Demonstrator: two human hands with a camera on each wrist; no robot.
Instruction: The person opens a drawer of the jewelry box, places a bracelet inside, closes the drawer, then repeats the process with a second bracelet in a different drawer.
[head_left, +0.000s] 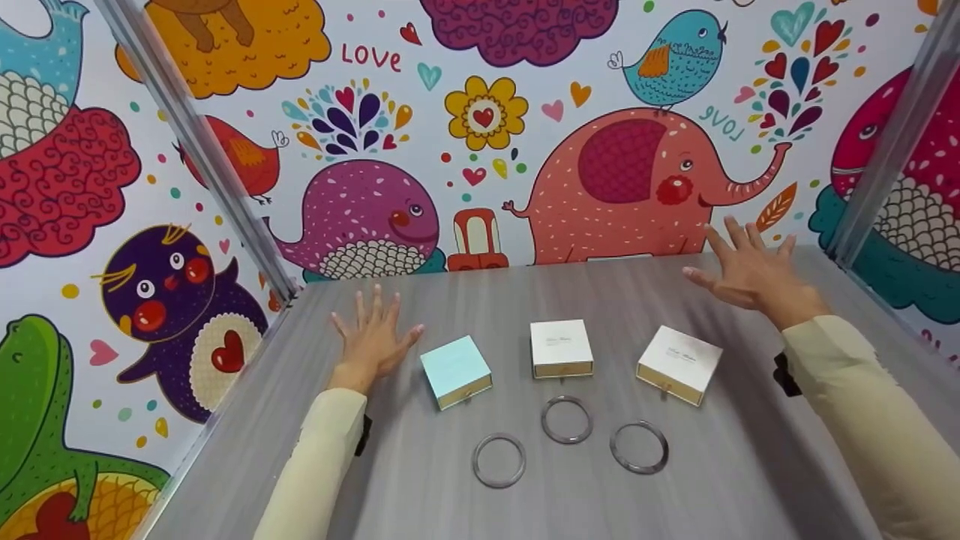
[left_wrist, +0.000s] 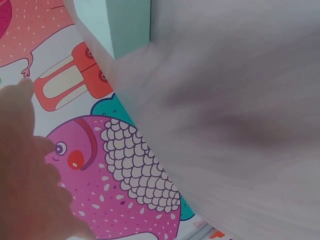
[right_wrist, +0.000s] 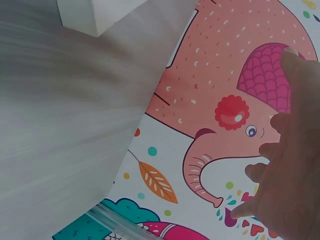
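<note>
At far left, the left hand (head_left: 369,343) holds nothing, its fingers spread wide, just beside a pale turquoise square box with a gold front (head_left: 456,369); apparently stiff, light card, it would suit a grip across opposite sides. Nearer the person lie three round smoky-grey bangles, a left bangle (head_left: 499,484), a middle bangle (head_left: 568,441) and a right bangle (head_left: 664,450), probably hard, slick and breakable, best pinched by the rim. A white square box with a gold front (head_left: 562,345) sits behind the middle one; a matching, angled white box (head_left: 680,361) farther right likely handles alike. Beyond it, the right hand (head_left: 757,277) is empty, fingers fanned wide. Boxes and bangles rest on a grey wood-grain tabletop (head_left: 427,495), with cartoon-printed walls (head_left: 420,180) and metal posts (head_left: 227,195) around
</note>
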